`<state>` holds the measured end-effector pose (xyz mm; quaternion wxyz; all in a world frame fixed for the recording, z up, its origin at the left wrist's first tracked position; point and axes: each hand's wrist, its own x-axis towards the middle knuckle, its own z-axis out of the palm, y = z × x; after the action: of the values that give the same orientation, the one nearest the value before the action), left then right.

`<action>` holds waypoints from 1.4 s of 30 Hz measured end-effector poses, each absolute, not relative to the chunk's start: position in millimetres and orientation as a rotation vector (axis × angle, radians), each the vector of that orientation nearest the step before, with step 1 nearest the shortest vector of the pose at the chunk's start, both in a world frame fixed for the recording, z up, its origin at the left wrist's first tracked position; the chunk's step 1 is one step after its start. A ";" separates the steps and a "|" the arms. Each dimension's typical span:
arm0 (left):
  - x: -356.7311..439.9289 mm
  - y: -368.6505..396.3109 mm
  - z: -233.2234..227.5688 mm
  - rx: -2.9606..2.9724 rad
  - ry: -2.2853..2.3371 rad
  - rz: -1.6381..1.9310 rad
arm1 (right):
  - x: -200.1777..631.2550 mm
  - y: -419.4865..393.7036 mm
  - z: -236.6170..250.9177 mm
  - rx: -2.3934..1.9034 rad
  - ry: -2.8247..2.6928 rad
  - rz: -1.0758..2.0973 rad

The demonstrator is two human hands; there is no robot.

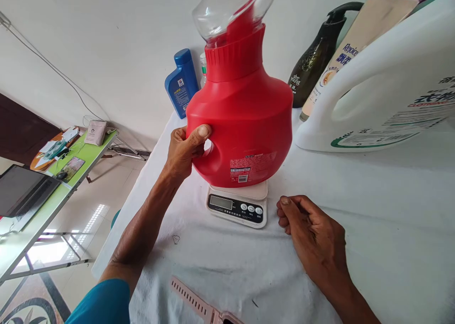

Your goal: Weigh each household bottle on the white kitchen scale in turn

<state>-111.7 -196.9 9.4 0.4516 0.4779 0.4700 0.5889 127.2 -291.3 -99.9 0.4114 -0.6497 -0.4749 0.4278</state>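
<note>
My left hand (186, 148) is wrapped round the handle of a big red laundry detergent bottle (249, 124) with a clear cap on top. The bottle is over the plate of a small white kitchen scale (236, 208); whether its full weight rests there I cannot tell. The scale's display looks blank, and its buttons face me. Just right of the scale, my right hand (313, 234) rests on the white cloth with its fingers curled in and the thumb against them. I see nothing in it.
Behind the red bottle stands a blue bottle (182, 84). At the right are a dark pump bottle (314, 60), a beige Rejoice bottle (341, 63) and a large white jug (387, 96). A pink watch (194, 298) lies in front. Further left, a green table (67, 191) holds a laptop (26, 191).
</note>
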 end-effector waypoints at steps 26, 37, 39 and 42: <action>-143.7 -200.0 -7.4 1.448 1.200 1.613 | 129.2 -289.2 -105.5 -1.555 -1.189 1.117; -186.1 -187.0 -106.0 1.290 1.750 1.471 | 131.0 -287.4 -114.8 -1.536 -1.228 1.076; -186.9 -186.0 -108.0 1.315 1.749 1.458 | 131.5 -287.0 -116.2 -1.546 -1.213 1.090; -188.3 -185.3 -108.0 1.348 1.742 1.440 | 131.8 -286.5 -117.1 -1.562 -1.186 1.109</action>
<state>-188.3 -185.3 -108.0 0.2523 0.4956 0.6406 0.5294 131.8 -286.5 -117.1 0.4300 -0.6258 -0.4754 0.4444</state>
